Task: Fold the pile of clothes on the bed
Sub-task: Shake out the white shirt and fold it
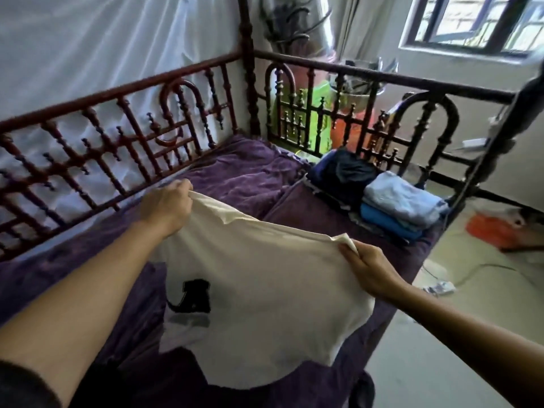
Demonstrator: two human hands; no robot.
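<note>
A cream white T-shirt (265, 295) with a black print near its left side hangs spread in the air above the purple bed cover (244, 172). My left hand (167, 204) pinches its upper left corner. My right hand (368, 269) pinches the upper right corner. The shirt's lower edge droops toward the bed and hides the cover beneath it. At the far right of the bed sit folded clothes: a light blue piece (403, 198) on a brighter blue one (385, 222), with dark navy garments (344, 172) behind them.
A carved dark red wooden rail (117, 134) runs along the bed's far side and a darker rail (382, 113) closes its end. White netting hangs behind. On the floor at the right lie an orange item (494, 231) and a cable. A window is at top right.
</note>
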